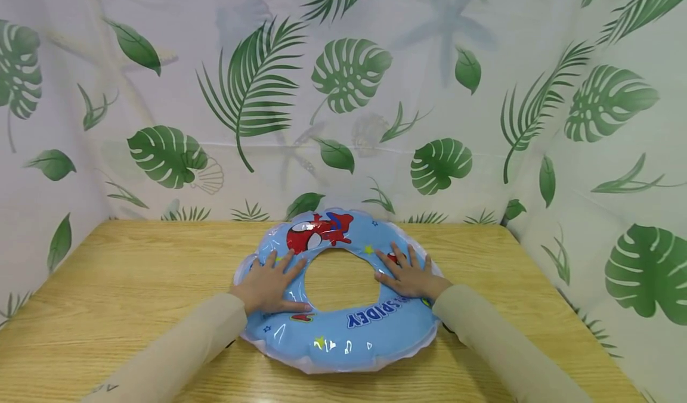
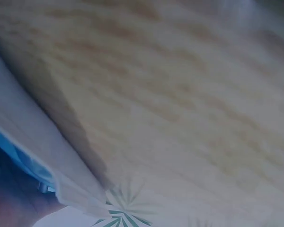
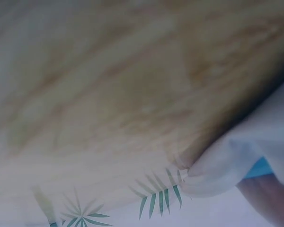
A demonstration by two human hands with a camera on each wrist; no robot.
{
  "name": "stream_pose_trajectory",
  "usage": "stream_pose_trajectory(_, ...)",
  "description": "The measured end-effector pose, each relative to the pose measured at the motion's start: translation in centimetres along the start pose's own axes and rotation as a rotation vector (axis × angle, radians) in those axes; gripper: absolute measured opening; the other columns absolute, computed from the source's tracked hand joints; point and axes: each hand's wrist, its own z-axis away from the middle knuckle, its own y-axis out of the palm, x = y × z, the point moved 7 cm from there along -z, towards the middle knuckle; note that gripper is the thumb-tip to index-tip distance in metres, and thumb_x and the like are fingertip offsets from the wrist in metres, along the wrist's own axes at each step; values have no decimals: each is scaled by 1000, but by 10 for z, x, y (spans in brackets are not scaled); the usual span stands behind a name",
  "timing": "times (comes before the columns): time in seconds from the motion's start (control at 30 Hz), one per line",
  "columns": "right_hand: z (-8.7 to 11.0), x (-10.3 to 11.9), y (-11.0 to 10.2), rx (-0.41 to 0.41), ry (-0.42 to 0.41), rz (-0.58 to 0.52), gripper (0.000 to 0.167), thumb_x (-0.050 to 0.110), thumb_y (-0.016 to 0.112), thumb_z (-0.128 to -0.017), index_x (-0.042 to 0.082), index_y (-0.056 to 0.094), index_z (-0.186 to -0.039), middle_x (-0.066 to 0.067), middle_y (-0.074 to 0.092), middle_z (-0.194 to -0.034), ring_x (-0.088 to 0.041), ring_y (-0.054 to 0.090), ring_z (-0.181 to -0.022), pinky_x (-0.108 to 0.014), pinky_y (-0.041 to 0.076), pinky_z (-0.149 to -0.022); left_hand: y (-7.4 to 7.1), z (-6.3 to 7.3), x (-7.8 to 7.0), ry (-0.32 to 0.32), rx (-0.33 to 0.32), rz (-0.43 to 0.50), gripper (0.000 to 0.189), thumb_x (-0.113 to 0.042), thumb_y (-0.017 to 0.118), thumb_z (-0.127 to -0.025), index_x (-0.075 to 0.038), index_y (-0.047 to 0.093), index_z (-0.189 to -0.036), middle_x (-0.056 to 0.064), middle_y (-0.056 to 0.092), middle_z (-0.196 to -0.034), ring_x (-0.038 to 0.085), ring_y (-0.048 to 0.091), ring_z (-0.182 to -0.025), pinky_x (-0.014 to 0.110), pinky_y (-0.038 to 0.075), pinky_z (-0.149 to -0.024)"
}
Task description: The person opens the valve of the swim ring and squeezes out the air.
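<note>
A light blue inflatable swim ring lies on the wooden table, printed with a red cartoon figure, stars and the word SPIDEY. On its left side rests my left hand, fingers spread and straight. My right hand lies on the ring's right side, its fingers also spread. Both wrist views catch only the ring's pale outer edge, a bit of blue and part of each hand; the right one shows the edge seam near the table.
The wooden table extends around the ring on all sides. A white cloth with green leaf prints hangs behind the table and along both sides.
</note>
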Motion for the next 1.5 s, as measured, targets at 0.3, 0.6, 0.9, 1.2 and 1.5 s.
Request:
stream_pose_trajectory(0.3,-5,-5,1,-19,-20,7,78,75,17,-83,32,5,-147,-9,-12,-154,-43,-18,-136,-71,-12,-98,-1,0,-2,-5,17,-11,96,-79,43,-72,-22,23,-146,13,24,-151,47,24,-133,69,22,-99)
stream_pose_trajectory(0.6,10,7,-16,-28,-108,-53,71,62,27,-91,22,11,-148,-19,-4,-153,-50,-11,-135,-72,-7,-97,-3,2,-2,-19,29,19,95,-78,45,-72,-22,23,-146,13,24,-150,47,23,-133,69,22,-98)
stream_pose_trajectory(0.9,30,21,-20,49,-75,-59,80,65,25,-90,14,7,-148,-20,-4,-153,-48,-8,-136,-73,-3,-98,-2,1,-4,-13,39,12,93,-77,44,-74,-22,22,-146,14,23,-151,48,22,-134,68,25,-98)
stream_pose_trajectory(1.2,41,23,-6,98,-104,-24,87,70,25,-86,13,0,-148,-19,-12,-152,-45,-16,-136,-72,-10,-97,-1,0,-2,-26,45,3,93,-76,45,-73,-22,23,-146,13,23,-151,47,22,-134,68,27,-97)
stream_pose_trajectory(1.5,41,24,6,26,-65,17,84,67,27,-88,15,0,-148,-17,-13,-153,-42,-18,-136,-70,-11,-99,0,-1,-1,-19,36,-14,95,-79,44,-72,-22,24,-146,12,24,-151,47,24,-133,67,29,-96)
